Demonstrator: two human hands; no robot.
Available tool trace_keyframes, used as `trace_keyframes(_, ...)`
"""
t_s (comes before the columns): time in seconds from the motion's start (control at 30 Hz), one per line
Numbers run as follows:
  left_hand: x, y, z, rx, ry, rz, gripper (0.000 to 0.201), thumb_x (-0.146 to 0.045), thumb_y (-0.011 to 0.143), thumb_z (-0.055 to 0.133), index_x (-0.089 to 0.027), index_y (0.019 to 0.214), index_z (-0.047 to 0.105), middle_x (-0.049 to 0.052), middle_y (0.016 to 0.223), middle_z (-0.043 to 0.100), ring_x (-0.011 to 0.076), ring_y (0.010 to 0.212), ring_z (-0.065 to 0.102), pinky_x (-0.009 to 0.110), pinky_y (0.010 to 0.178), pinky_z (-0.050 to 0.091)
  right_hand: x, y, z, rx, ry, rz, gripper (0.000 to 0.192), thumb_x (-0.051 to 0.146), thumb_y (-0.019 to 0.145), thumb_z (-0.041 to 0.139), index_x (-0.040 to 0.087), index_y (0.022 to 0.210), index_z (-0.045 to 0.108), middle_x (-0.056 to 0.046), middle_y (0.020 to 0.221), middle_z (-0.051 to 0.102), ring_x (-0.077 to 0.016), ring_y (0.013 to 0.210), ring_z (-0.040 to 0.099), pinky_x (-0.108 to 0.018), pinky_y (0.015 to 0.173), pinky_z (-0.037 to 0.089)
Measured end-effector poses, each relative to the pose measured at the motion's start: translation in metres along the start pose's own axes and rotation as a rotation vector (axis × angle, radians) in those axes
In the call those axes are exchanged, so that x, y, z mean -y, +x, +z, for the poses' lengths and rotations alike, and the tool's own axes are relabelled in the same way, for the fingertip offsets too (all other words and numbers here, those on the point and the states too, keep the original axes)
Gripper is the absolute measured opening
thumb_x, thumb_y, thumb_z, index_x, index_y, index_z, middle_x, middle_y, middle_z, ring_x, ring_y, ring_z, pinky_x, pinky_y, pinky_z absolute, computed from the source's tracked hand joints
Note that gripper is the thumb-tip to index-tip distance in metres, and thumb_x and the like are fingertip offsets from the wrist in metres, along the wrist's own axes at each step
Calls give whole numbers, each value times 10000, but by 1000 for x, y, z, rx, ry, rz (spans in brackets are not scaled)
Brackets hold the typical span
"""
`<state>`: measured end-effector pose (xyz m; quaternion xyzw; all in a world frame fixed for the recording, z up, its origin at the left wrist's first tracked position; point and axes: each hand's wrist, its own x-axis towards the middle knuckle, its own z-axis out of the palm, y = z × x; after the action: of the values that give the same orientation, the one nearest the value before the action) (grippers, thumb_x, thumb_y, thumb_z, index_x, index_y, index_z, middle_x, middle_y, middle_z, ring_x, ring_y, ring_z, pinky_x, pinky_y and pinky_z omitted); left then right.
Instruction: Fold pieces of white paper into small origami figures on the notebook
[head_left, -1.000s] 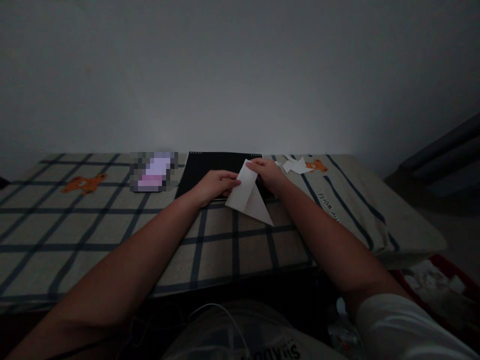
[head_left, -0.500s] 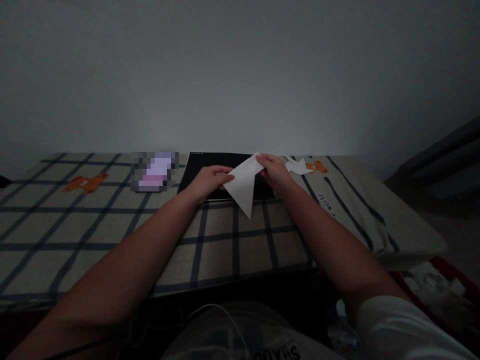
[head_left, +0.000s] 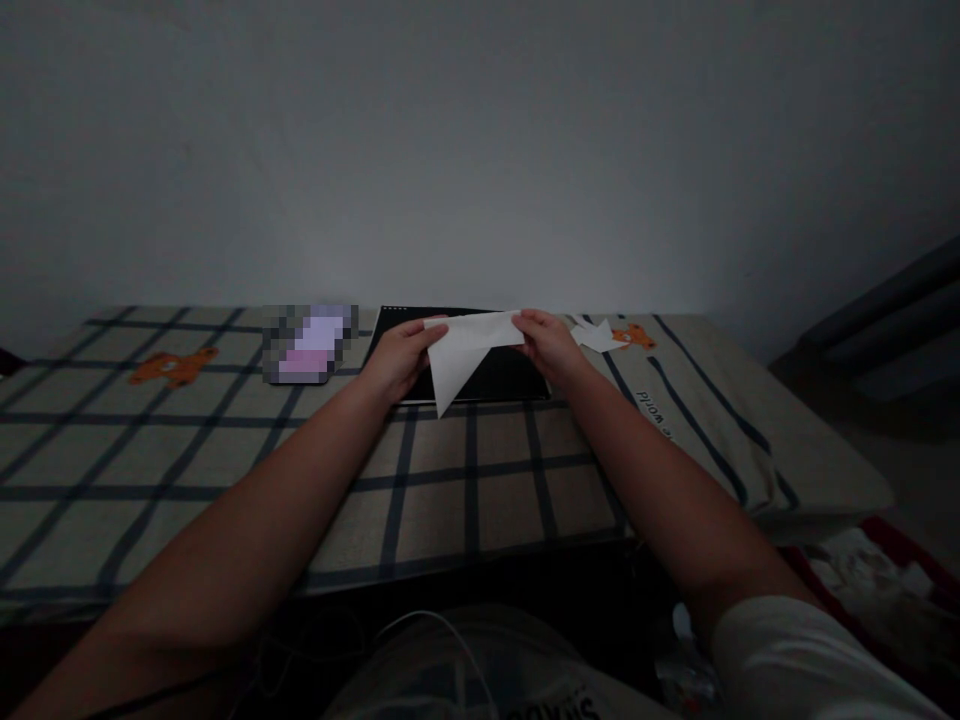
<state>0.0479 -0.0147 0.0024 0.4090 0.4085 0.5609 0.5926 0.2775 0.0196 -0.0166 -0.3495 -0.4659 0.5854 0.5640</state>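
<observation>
A folded sheet of white paper (head_left: 463,352) is stretched between my two hands, its top edge nearly level and a pointed corner hanging down at the left. My left hand (head_left: 405,357) pinches the paper's upper left corner, thumb on top. At the other end, my right hand (head_left: 547,340) grips the upper right corner between thumb and fingers. Beneath the paper lies a flat black pad or board (head_left: 495,383), partly covered by the hands and paper. Just right of my right hand rests a folded white paper piece (head_left: 598,336) with pointed ends.
A checked cloth (head_left: 292,520) with orange bear prints covers the table, which stands against a grey wall (head_left: 480,150). On the left lies a blurred-out, phone-like item (head_left: 307,345). Below the table at right are a red container (head_left: 907,545) with crumpled white stuff and a clear plastic item (head_left: 686,680).
My left hand has moved up and slightly left, turning the paper so its upper edge is almost level. The hanging point has swung left. My right hand has barely moved.
</observation>
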Motion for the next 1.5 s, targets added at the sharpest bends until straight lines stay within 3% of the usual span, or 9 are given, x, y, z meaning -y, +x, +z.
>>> trace_keyframes(0.33,-1,0,-1,2,57,16,234,-209,774,796,-126,988,752,69,937,763,158,804,697,287,790,569,5,-4,5,-33,-86,12,193,316,782,817,221,822,655,-13,857,691,-151,821,641,-314,822,548)
trace_keyframes(0.53,2,0,-1,26,81,-55,226,-270,776,811,-103,920,760,98,915,777,174,779,700,289,749,557,4,-3,5,-44,-90,27,198,325,777,824,215,845,674,-24,888,707,-154,852,649,-314,845,552)
trace_keyframes(0.9,10,3,-6,-33,198,79,444,-493,630,906,-133,826,735,80,811,762,184,697,655,292,663,486,5,-5,4,22,-74,42,283,412,747,856,215,863,690,-32,895,719,-172,871,659,-327,802,576)
trace_keyframes(1.03,9,2,-6,-29,200,76,475,-499,598,916,-133,844,738,78,811,757,185,700,649,296,674,480,4,-4,4,2,-80,50,342,441,672,900,213,793,676,-2,796,686,-145,785,625,-295,772,557)
trace_keyframes(1.2,9,1,-4,-9,204,72,505,-526,589,912,-132,848,728,85,815,749,195,715,643,311,694,471,2,-2,2,-53,-162,30,324,452,705,869,224,746,642,19,716,631,-138,717,584,-284,700,519)
trace_keyframes(1.5,13,3,-5,2,137,56,500,-490,551,937,-129,837,743,78,804,757,181,692,648,289,663,477,1,-1,2,-28,-108,32,361,452,659,900,210,786,665,9,772,667,-140,768,616,-302,764,545)
